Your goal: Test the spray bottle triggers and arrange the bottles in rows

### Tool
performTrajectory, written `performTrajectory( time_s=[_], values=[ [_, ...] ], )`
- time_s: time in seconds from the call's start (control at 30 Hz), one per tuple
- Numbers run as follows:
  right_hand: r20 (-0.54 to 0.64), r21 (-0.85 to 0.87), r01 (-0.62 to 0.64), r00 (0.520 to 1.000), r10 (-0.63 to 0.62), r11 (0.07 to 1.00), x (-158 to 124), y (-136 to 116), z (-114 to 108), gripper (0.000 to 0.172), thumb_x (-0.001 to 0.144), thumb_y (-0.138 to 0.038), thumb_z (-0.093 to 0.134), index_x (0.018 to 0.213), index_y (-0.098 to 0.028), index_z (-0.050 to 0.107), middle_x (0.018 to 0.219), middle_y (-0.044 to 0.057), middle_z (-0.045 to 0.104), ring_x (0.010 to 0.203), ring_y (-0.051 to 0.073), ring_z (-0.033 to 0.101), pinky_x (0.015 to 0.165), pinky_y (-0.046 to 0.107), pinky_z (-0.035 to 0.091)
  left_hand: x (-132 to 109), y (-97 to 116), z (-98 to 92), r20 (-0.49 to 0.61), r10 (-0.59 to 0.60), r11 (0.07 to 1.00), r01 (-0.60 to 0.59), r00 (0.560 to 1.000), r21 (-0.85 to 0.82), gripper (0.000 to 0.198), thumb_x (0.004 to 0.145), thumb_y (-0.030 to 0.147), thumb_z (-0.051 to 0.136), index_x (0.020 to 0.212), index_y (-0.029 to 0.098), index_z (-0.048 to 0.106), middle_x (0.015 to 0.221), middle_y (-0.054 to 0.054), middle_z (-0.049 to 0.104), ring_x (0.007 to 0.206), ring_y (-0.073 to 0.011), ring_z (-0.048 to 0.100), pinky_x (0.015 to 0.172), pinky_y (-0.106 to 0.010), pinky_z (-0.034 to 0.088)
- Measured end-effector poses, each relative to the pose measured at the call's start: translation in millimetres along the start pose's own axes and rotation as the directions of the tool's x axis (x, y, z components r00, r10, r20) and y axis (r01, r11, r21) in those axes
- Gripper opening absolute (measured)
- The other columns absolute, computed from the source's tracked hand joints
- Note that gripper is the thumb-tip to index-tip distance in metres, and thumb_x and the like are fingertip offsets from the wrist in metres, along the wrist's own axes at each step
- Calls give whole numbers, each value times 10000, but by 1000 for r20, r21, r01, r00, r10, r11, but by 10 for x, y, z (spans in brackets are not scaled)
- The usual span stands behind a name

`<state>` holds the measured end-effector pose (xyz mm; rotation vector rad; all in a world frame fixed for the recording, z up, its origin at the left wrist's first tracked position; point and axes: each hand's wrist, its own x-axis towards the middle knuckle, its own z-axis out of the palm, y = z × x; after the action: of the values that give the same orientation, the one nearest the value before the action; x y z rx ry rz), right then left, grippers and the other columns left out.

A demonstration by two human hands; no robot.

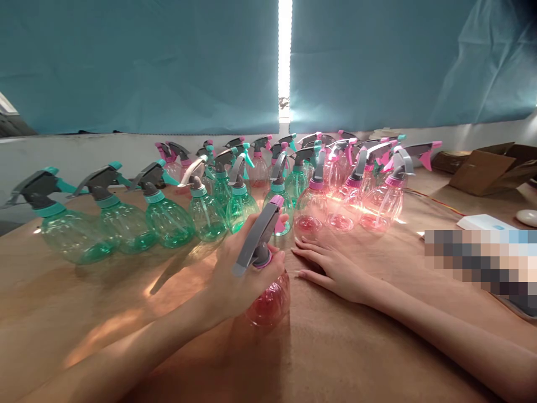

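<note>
Near the front of the wooden table, a clear pink spray bottle [269,302] with a grey and pink trigger head stands upright. My left hand [239,268] is closed around its neck, and the fingers behind the head are partly hidden. To the right of it, my right hand [331,266] lies flat on the table with fingers stretched out, holding nothing. Just beyond its fingertips stands another pink spray bottle [309,210]. A green spray bottle [242,206] is behind my left hand.
Several green spray bottles [170,221] line the left, with mixed pink and green ones behind. At right are an opened cardboard box [482,168], a white box [482,223], a white rounded object [526,217] and a blurred-out patch. A teal curtain [146,67] hangs behind the table.
</note>
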<state>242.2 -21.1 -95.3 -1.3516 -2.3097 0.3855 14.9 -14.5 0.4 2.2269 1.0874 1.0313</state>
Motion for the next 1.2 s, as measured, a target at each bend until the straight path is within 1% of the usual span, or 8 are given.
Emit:
performTrajectory(
  time_s=[0.1, 0.23, 0.4, 0.57, 0.83, 0.97, 1.07, 1.2],
  values=[
    [0, -10, -1, 1000, 1, 1000, 2, 1, 3, 570, 965, -557, 443, 1424, -226, 503, 1490, 105, 469, 1403, 309, 383, 1135, 539, 341, 4, -1, 2, 15, -5, 1000, 5, 1000, 0, 330, 792, 295, 527, 1119, 250, 518, 628, 51, 615, 577, -163, 609, 591, -289, 478],
    [15, -13, -3, 1000, 3, 1000, 3, -2, 3, 598, 969, -566, 421, 1423, -185, 503, 1489, 122, 466, 1402, 313, 383, 1134, 541, 342, 1, 1, 2, 32, -9, 1000, 9, 999, -4, 326, 802, 296, 525, 1123, 242, 501, 630, 52, 618, 564, -160, 599, 581, -284, 467],
    [19, -19, -8, 1000, 8, 1000, 2, -8, -6, 595, 967, -573, 421, 1427, -204, 498, 1495, 114, 461, 1407, 309, 376, 1137, 537, 340, -2, 0, 2, 32, -12, 1000, 12, 999, -3, 320, 806, 295, 519, 1120, 243, 497, 611, 54, 605, 553, -159, 593, 563, -282, 454],
    [27, -39, -8, 1000, 9, 999, 4, -12, -11, 607, 974, -572, 400, 1428, -182, 496, 1499, 118, 456, 1412, 307, 367, 1148, 525, 326, -1, -5, 4, 38, -2, 1000, 3, 999, -17, 314, 806, 302, 529, 1112, 240, 496, 604, 58, 585, 545, -156, 578, 560, -274, 451],
    [8, -2, -15, 1000, 15, 1000, 1, -10, -1, 597, 959, -562, 452, 1425, -191, 504, 1487, 125, 471, 1402, 327, 380, 1137, 544, 333, 13, 12, 15, 23, -33, 998, 34, 999, -60, 341, 783, 317, 531, 1112, 230, 517, 561, 66, 528, 503, -150, 519, 545, -273, 424],
    [10, -7, -13, 1000, 13, 1000, 1, -7, 2, 600, 961, -563, 443, 1424, -186, 504, 1491, 129, 462, 1404, 326, 377, 1135, 548, 335, 11, 40, 16, 25, -54, 995, 56, 998, -87, 391, 782, 315, 521, 1166, 243, 503, 574, 65, 530, 522, -158, 518, 556, -279, 423],
    [17, -13, -11, 1000, 11, 1000, 3, -6, 0, 614, 963, -559, 441, 1424, -157, 501, 1494, 142, 454, 1408, 325, 370, 1140, 542, 330, 8, 54, 10, 25, -63, 994, 65, 998, -91, 355, 780, 315, 518, 1129, 251, 508, 575, 66, 522, 527, -161, 522, 559, -283, 420],
    [0, 3, -1, 1000, 1, 1000, 6, -2, 1, 598, 959, -552, 461, 1423, -178, 503, 1486, 133, 467, 1405, 324, 375, 1134, 548, 338, 6, 56, -2, 31, -61, 996, 63, 998, -69, 302, 782, 310, 517, 1079, 255, 507, 569, 71, 504, 519, -154, 515, 549, -277, 411]
  ],
)
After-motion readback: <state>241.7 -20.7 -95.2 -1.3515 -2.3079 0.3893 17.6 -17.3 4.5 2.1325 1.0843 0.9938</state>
